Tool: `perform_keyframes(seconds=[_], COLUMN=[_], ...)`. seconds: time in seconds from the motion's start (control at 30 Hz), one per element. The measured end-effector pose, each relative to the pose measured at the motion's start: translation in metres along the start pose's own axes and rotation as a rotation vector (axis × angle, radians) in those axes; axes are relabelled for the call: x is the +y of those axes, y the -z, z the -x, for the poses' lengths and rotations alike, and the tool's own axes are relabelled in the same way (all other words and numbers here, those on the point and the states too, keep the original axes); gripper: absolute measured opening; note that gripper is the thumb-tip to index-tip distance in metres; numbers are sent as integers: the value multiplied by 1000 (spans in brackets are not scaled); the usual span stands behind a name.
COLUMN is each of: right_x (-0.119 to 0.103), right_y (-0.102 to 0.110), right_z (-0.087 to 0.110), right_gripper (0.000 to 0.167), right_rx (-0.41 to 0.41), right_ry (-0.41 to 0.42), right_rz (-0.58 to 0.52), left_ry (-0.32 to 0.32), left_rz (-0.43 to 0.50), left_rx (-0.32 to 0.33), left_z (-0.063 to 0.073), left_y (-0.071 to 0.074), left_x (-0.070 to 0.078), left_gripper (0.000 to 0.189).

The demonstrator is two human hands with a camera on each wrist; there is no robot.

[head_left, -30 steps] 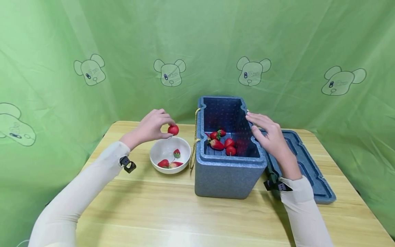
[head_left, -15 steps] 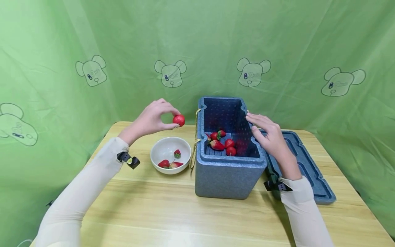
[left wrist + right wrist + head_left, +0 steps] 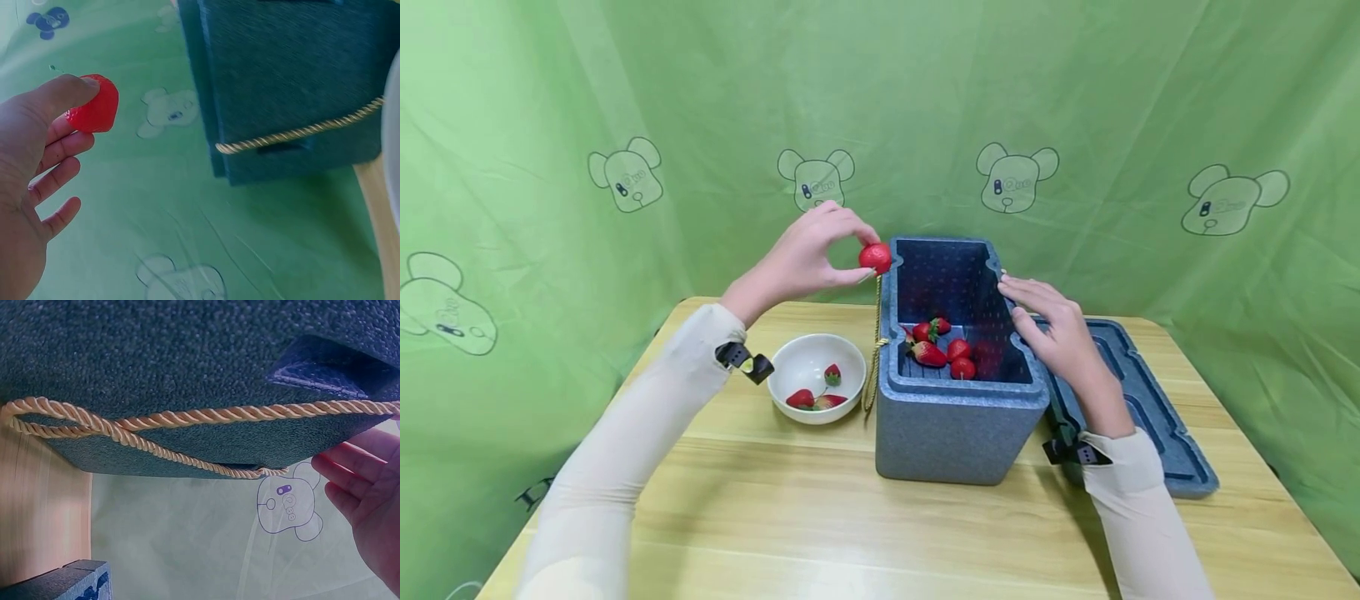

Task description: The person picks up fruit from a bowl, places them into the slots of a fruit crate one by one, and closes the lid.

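Between thumb and fingers my left hand (image 3: pixel 808 252) pinches a red strawberry (image 3: pixel 876 258), held up at the far left corner of a grey-blue foam box (image 3: pixel 951 433). In the left wrist view the strawberry (image 3: pixel 97 106) sits at the thumb tip, the other fingers loosely bent behind it. Several strawberries (image 3: pixel 928 353) lie on the floor of the lidless box. My right hand (image 3: pixel 1056 325) rests on the box's right rim with its fingers extended. To the left of the box, a white bowl (image 3: pixel 786 367) contains a few more strawberries (image 3: pixel 801 398).
The box's lid (image 3: pixel 1150 417) lies on the wooden table (image 3: pixel 760 517) to the right, partly behind my right forearm. Golden rope (image 3: pixel 206 417) hangs along the box's sides. A green curtain (image 3: pixel 917 100) with bear-head drawings stands behind the table.
My left hand has lifted the strawberry up from over the bowl and carried it right to the box's left edge. The right hand stays at the rim.
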State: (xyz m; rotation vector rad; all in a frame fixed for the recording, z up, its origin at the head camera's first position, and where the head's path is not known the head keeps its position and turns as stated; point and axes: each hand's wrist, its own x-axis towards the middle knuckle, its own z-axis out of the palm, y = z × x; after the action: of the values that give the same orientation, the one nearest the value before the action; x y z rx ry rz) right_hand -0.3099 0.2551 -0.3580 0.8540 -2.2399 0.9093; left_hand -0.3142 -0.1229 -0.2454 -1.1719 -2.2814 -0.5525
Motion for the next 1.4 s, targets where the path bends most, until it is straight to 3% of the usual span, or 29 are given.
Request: perform_keyframes(seconds=[0.2, 0.5, 0.67, 1.07, 1.4], right_x=[1, 4, 5, 1, -1], right_y=[-2, -5, -5, -1, 0], right_z=[-1, -1, 0, 1, 0], right_gripper=[36, 35, 35, 36, 36], right_rx=[10, 20, 23, 6, -6], right_ry=[21, 27, 29, -6, -20], right_rz=[-3, -16, -18, -3, -2], left_ry=[-58, -133, -183, -214, -201], left_rz=[17, -105, -162, -308, -345], left_rx=[13, -109, -167, -298, -334], left_z=[-24, -50, -54, -61, -60], left_y=[-3, -20, -34, -52, -59], left_x=[13, 25, 31, 35, 32], left_gripper=[32, 32, 34, 33, 39])
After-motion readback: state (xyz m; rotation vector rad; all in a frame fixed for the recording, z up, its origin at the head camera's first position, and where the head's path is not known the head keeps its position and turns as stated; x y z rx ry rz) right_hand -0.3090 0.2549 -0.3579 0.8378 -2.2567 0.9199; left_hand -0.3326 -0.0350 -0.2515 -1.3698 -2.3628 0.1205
